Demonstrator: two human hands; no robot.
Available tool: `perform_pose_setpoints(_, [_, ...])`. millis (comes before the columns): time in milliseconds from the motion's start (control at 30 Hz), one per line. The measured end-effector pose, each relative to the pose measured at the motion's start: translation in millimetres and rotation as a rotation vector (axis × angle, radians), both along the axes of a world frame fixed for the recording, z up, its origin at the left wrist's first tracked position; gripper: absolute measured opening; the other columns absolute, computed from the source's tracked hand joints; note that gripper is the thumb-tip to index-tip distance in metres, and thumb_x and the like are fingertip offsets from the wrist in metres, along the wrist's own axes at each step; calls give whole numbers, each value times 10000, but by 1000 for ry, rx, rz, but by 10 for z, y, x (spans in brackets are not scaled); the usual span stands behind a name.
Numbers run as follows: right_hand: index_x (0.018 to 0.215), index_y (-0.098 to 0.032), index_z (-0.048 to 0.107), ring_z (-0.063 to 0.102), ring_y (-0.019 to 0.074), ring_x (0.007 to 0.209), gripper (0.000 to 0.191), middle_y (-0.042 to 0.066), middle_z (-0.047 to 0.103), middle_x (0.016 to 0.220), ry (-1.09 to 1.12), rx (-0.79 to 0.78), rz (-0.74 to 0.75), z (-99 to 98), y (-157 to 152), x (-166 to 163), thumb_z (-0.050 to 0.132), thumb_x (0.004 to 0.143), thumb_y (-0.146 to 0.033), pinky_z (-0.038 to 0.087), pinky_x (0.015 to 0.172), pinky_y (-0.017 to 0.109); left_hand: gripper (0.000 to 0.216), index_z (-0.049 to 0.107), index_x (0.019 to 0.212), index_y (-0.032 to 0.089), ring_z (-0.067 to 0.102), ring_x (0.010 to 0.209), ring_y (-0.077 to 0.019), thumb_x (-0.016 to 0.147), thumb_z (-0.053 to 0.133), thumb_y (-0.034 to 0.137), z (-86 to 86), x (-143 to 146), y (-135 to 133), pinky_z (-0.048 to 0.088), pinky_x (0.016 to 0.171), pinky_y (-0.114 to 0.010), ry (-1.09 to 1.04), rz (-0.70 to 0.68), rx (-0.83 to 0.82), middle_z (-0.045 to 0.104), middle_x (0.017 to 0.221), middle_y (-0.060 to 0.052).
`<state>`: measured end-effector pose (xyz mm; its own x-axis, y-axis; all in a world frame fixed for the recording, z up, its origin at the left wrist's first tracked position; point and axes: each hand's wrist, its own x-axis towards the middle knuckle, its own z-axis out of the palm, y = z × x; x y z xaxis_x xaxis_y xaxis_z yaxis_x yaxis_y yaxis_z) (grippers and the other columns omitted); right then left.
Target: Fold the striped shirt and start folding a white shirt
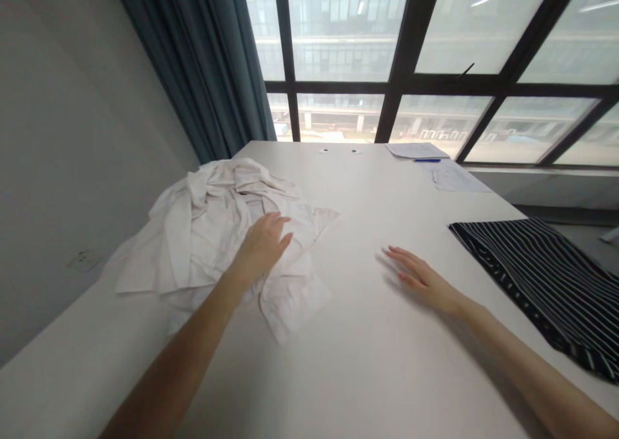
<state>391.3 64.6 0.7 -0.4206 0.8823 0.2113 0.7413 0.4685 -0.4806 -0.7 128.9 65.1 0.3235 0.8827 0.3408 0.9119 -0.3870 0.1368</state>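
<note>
A crumpled white garment (pixel 213 233) lies in a heap on the left part of the white table (pixel 358 361). My left hand (pixel 264 242) rests flat on top of the heap, fingers stretched out and together, holding nothing. My right hand (pixel 418 274) lies palm down on the bare tabletop to the right of the garment, fingers extended and apart from the cloth. Neither hand grips anything.
A folded black cloth with white stripes (pixel 546 281) lies at the table's right edge. Sheets of paper (pixel 435 162) and a blue pen (pixel 426 160) sit at the far side by the window. A grey wall and a teal curtain (pixel 203 58) bound the left.
</note>
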Motion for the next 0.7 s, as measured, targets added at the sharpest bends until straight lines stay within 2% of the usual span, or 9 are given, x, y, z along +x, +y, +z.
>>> perform_pose_setpoints(100, [1445,-315,414,392,260,1374,478,72,458,1477,0,14,127,34,20,-382,422,975,-400,366,1104,513,425,534,1287,123,427,1297,-349,907,486,308,-1,-335,296,358,1045,-532,87,334,55,478,1374,-211])
perform_pose_setpoints(200, [1411,-290,460,395,266,1370,455,78,496,1447,-49,53,189,21,9,-543,455,965,-381,369,1096,521,461,512,1317,119,411,1299,-373,901,473,314,-137,-615,388,294,1050,-570,109,487,90,492,1356,-227])
perform_pose_setpoints(333, [1379,-279,485,426,251,1348,413,77,542,1400,-14,89,161,-6,-8,-518,445,972,-337,393,1084,492,453,527,1284,146,502,1176,-343,902,460,379,-290,-817,400,348,995,-495,56,522,101,592,1214,-186])
perform_pose_setpoints(533, [1344,-262,509,464,257,1314,387,85,595,1335,2,76,136,-2,-10,-502,451,967,-329,412,1059,491,500,505,1231,95,479,1170,-351,875,485,445,-376,-817,491,349,985,-485,-5,571,104,589,1192,-199])
perform_pose_setpoints(700, [1333,-261,518,478,262,1300,380,90,606,1318,5,61,142,22,-16,-522,450,964,-320,411,1049,503,297,604,993,133,493,1109,-366,908,396,327,-343,-760,500,382,921,-501,81,577,46,585,1095,-202])
